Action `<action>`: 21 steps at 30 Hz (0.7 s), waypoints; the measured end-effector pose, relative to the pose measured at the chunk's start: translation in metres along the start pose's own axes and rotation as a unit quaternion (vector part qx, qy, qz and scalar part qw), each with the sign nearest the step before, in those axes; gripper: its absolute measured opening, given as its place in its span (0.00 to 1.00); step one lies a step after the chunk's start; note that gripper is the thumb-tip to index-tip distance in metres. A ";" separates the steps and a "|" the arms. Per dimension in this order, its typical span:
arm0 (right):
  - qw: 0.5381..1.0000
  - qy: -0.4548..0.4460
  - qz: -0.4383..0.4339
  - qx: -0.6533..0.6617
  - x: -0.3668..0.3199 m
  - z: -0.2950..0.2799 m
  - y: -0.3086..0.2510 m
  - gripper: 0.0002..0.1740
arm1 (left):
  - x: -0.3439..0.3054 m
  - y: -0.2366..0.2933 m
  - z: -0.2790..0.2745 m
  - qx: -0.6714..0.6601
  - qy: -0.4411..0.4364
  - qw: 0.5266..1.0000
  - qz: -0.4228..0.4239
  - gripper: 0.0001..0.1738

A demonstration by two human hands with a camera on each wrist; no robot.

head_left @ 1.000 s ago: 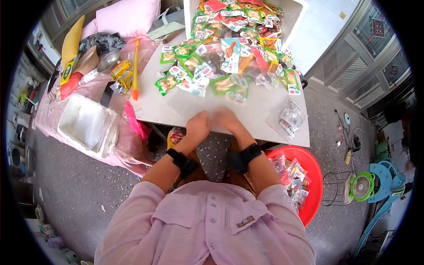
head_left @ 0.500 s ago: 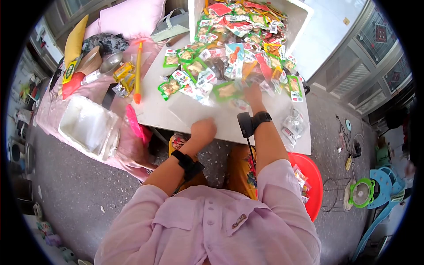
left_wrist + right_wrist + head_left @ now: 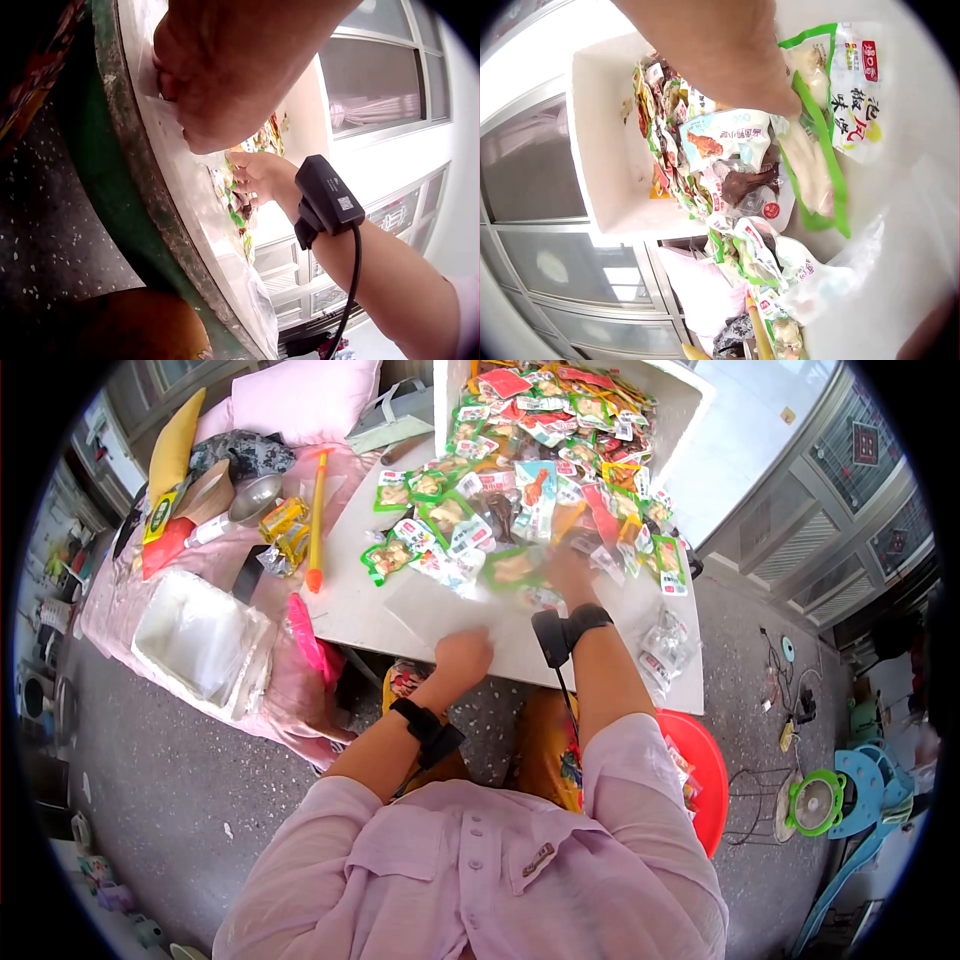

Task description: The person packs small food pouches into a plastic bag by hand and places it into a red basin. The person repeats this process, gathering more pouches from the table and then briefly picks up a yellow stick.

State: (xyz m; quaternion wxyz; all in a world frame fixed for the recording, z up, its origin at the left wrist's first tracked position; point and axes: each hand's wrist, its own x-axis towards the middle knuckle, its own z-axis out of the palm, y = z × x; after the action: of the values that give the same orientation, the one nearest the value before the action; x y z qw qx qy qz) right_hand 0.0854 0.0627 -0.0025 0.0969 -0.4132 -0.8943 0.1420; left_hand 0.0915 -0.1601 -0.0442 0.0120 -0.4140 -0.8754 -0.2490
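My left hand (image 3: 463, 658) is at the table's near edge, fingers curled, pinching a clear plastic bag (image 3: 425, 608) that lies flat on the tabletop. In the left wrist view a see-through edge of it shows by the left hand (image 3: 217, 90). My right hand (image 3: 572, 572) reaches over the packets, fingers spread and pointing down in the left wrist view. Beside it lies a green-edged packet of pale chicken feet (image 3: 814, 176), with a white-labelled packet (image 3: 859, 97) next to that. The right fingertips are hidden behind the hand in the right wrist view.
A white foam box (image 3: 685, 410) full of snack packets stands at the table's back. Clear packaging (image 3: 665, 645) lies at the right edge. A red tub (image 3: 705, 785) sits on the floor at right. A white foam tray (image 3: 165, 625) rests on the pink-covered bed at left.
My right hand has moved from beside the left hand, forward and right to the packets, where it stays over the last half second. The left hand remains near the table edge.
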 end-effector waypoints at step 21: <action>0.667 -0.093 0.101 0.733 -0.101 0.009 0.097 0.10 | 0.006 0.010 0.010 0.003 -0.024 0.999 -0.022 0.09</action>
State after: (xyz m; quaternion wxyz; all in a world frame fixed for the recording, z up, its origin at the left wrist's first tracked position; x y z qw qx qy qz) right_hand 0.2166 0.0438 -0.0487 0.2702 -0.2813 -0.4597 0.7978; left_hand 0.0970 -0.1458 -0.0472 -0.0131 -0.4003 -0.8851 -0.2370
